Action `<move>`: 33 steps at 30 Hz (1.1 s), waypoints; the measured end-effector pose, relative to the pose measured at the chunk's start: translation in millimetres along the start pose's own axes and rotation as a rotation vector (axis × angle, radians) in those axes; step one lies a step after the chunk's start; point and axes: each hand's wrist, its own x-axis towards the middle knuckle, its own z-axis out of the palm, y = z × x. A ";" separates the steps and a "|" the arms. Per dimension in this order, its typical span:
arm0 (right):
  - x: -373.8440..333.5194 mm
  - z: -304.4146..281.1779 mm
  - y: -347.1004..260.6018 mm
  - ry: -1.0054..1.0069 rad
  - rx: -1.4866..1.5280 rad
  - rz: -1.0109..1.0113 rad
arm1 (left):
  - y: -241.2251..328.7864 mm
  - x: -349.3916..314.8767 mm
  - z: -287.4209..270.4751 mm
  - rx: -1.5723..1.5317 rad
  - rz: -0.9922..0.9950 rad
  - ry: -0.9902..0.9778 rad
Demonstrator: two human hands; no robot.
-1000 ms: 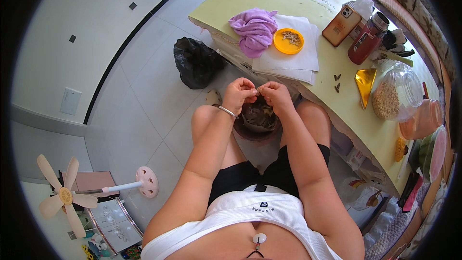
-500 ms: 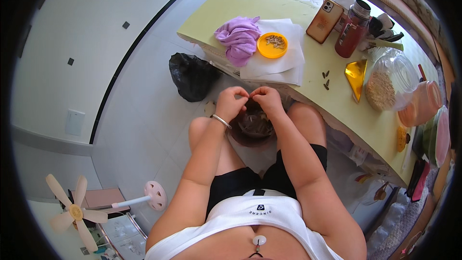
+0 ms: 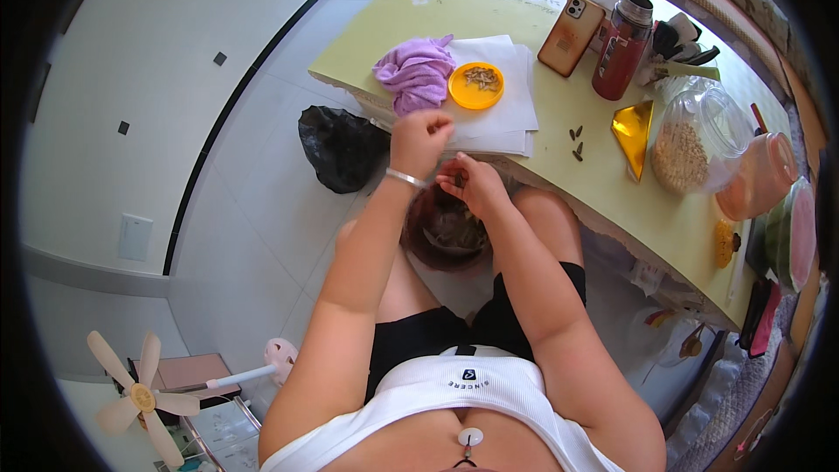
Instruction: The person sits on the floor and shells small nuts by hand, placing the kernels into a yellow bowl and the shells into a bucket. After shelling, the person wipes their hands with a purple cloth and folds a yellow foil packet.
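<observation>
My left hand (image 3: 422, 142), with a silver bangle on the wrist, is raised at the table's near edge beside the white paper sheets (image 3: 494, 127). Its thumb and fingertips are pinched together; whatever they hold is too small to make out. Lower and to the right, my right hand (image 3: 476, 187) hovers over a dark round bin (image 3: 446, 249) between my knees, fingers loosely curled and apart. On the paper rests a yellow round lid (image 3: 476, 103) with a small heap of pale kernels (image 3: 481, 79). Several dark, elongated seeds (image 3: 577, 154) lie on the table.
A purple cloth (image 3: 415, 74) sits left of the lid. Farther right stand a phone (image 3: 570, 35), a red bottle (image 3: 622, 52), a gold packet (image 3: 633, 135) and a clear jar (image 3: 684, 153). A black plastic bag (image 3: 341, 149) is on the floor, a fan (image 3: 142, 399) at lower left.
My hands, fingertips together above the bin before, have parted. The left has moved up toward the paper, still pinched; the right stays over the bin, its fingers loosened. The whole view has shifted slightly.
</observation>
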 end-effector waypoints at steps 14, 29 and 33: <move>7.7 -1.9 16.6 -0.084 0.010 0.084 | -39.2 -86.4 5.4 0.113 -0.068 -0.075; 5.0 -6.8 17.0 0.042 -0.483 -0.106 | -37.3 -87.3 0.7 0.043 -0.066 0.070; 2.1 -2.4 20.4 0.088 -0.590 -0.239 | -36.2 -88.4 3.1 0.174 0.015 0.058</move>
